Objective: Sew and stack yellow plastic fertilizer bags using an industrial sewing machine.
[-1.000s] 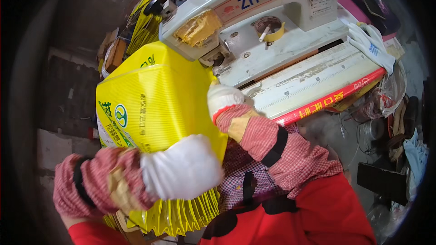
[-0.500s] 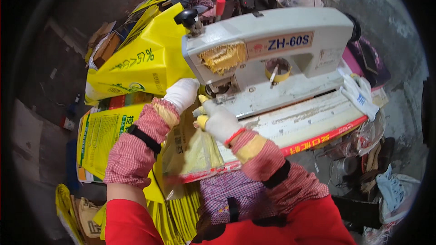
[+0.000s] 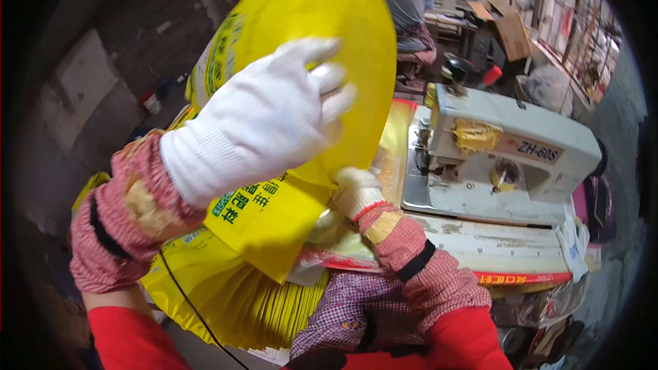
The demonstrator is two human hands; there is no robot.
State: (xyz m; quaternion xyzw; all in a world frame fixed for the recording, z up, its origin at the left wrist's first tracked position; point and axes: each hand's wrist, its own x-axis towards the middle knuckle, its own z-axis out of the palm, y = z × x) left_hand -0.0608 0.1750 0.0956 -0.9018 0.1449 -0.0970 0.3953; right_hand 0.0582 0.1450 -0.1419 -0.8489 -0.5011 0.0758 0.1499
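Note:
A yellow woven bag (image 3: 322,34) with green print is lifted high in front of me. My left hand (image 3: 257,120), in a white glove with a red checked sleeve, lies flat against its face with fingers spread. My right hand (image 3: 356,188), also gloved, grips the bag's lower edge beside the sewing machine. The white industrial sewing machine (image 3: 507,157) stands to the right on its table. A thick stack of yellow bags (image 3: 233,294) hangs below my left arm.
Another person (image 3: 408,0) sits at a second machine at the back. A cardboard box (image 3: 510,27) stands behind the machine. A red-edged strip (image 3: 521,277) runs along the table's front edge. Dark concrete floor lies at left.
The view has tilted up and the bag has swung upward in front of me. My left hand moved from the machine's needle area onto the raised bag.

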